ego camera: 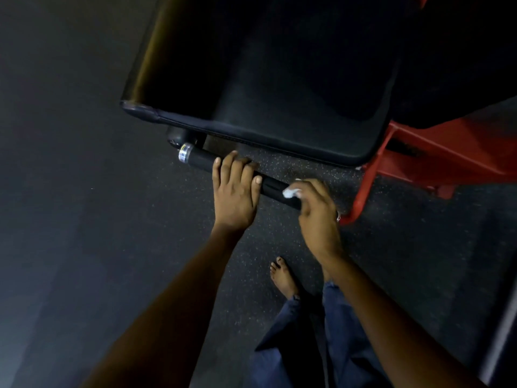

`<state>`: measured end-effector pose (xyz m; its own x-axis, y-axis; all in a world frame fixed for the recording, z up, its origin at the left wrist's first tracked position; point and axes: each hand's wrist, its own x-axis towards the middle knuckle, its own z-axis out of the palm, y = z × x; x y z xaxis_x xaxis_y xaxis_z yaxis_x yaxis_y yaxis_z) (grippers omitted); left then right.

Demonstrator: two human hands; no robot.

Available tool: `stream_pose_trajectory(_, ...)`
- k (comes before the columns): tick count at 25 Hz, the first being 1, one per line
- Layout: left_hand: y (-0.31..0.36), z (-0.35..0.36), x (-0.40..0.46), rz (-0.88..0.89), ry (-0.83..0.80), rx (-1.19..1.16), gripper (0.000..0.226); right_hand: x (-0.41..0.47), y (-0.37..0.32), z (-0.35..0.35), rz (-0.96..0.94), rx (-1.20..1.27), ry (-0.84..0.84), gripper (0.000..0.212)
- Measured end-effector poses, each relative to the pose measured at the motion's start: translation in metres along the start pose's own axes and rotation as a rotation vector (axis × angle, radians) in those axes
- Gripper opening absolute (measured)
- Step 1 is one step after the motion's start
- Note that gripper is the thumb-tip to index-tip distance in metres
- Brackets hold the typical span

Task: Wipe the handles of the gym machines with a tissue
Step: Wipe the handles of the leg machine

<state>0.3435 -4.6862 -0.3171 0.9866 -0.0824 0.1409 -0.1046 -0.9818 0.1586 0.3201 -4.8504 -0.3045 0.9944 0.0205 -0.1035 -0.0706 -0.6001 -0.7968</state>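
A: Left hand (pixel 234 191)?

B: Fingers curled over the top of the handle (pixel 272 187), thumb lying along its near side. It grips the bar about midway along its length.

A: Right hand (pixel 314 204)?

B: Fingers bent down around the tissue (pixel 291 192), pressing it against the handle. It sits at about 3 o'clock from the left hand, just beside it, with a short stretch of bare bar between the two.

A: Tissue appearance?

B: White, crumpled into a small wad; only a bit shows past the fingers, on the side toward the left hand.

A: Handle appearance and position?

B: Black cylinder, dull grip surface, with a silver end cap (pixel 185 156) at the 10 o'clock end. It runs diagonally from 10 o'clock to 4 o'clock, just below the front edge of the black seat pad (pixel 279 107). The 4 o'clock end is hidden under the right hand.

A: Surroundings?

B: Red frame (pixel 372 175) at 3 o'clock of the right hand. Dark speckled floor (pixel 251 261) beneath. One bare foot (pixel 284 277) and blue trouser legs (pixel 338 317) at 6 o'clock.
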Motion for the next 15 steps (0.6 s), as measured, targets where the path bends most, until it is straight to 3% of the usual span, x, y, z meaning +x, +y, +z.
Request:
stream_pose_trajectory(3, -0.002, 0.001, -0.002, 0.011, 0.013, -0.003, 0.039, -0.007, 0.04, -0.017, 0.36, 0.007, 0.044, 0.032)
stream_pose_trajectory(5, 0.002, 0.0, -0.001, -0.005, 0.017, -0.008, 0.04, 0.005, 0.043, -0.019, 0.502, -0.015, -0.035, 0.027)
stream_pose_trajectory(8, 0.003, -0.01, 0.008, -0.028, -0.013, -0.004, 0.039, 0.024, -0.002, -0.009, 0.376, 0.012, -0.084, 0.023)
stream_pose_trajectory(10, -0.017, -0.029, 0.031, -0.038, 0.003, -0.054, 0.036, 0.016, -0.012, -0.006, 0.269, 0.065, -0.029, 0.021)
stream_pose_trajectory(11, -0.036, -0.038, 0.048, -0.048, 0.009, -0.062, 0.036, 0.01, -0.005, -0.007, 0.301, 0.078, 0.013, 0.02)
stream_pose_trajectory(15, -0.113, -0.057, 0.112, -0.001, -0.138, -0.006, 0.057, 0.009, 0.016, -0.012, 0.861, -0.071, 0.098, 0.022)
